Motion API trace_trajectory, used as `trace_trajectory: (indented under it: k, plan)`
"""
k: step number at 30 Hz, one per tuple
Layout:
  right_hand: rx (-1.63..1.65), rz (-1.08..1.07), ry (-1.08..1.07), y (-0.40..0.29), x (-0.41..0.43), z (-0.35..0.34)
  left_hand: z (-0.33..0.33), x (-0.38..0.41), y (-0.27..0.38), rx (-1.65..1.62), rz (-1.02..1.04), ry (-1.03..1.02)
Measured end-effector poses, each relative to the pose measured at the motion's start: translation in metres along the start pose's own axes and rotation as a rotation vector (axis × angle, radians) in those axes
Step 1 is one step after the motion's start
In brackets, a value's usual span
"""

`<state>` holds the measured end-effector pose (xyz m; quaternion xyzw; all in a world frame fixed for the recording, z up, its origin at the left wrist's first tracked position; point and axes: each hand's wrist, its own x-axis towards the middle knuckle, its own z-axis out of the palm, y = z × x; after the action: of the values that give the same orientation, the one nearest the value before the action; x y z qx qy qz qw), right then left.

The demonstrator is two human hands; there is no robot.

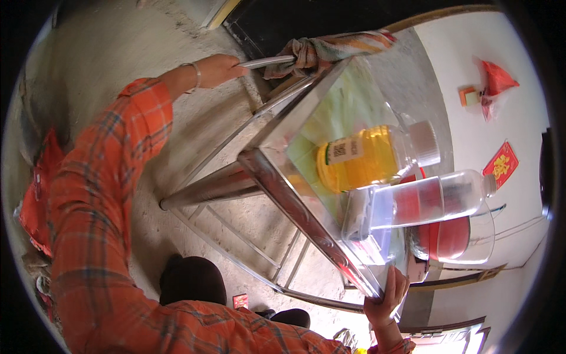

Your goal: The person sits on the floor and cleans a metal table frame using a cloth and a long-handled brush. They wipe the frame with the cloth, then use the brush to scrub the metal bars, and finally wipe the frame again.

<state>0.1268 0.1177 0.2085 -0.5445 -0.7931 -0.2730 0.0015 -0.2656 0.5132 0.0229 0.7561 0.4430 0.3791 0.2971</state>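
Note:
My left hand (221,70) grips a pale metal bar (269,62). At the bar's far end hangs a striped cloth (336,48); whether it is tied on or draped I cannot tell. My right hand (387,294) holds the near corner of a metal-framed table (292,201), thumb over the top edge. On the tabletop stand a large bottle of yellow liquid (360,157) with a white cap and a clear, slimmer bottle (424,199). A clear glass vessel (479,241) stands beside a red container (455,236), partly hidden behind the slim bottle.
Metal rails (243,261) join the table legs near the concrete floor (101,44). A small red packet (240,301) lies by my shoes (292,317). Red plastic (42,199) lies at the left. The white wall (477,44) bears a red hanging bag (497,79) and a red-and-gold paper (502,163).

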Motion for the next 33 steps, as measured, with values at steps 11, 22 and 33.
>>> trace_trajectory:
  k: [11,22,33]
  plan:
    - [0.053,0.117,-0.019,-0.004,-0.002,0.002,0.062,0.043,-0.002,-0.020,-0.096,-0.087]
    - [0.063,0.118,-0.053,0.003,-0.007,-0.008,0.055,-0.059,-0.016,0.050,-0.112,-0.130]
    - [0.069,0.098,0.058,0.002,-0.008,0.001,0.091,-0.122,-0.048,-0.013,0.358,0.047]
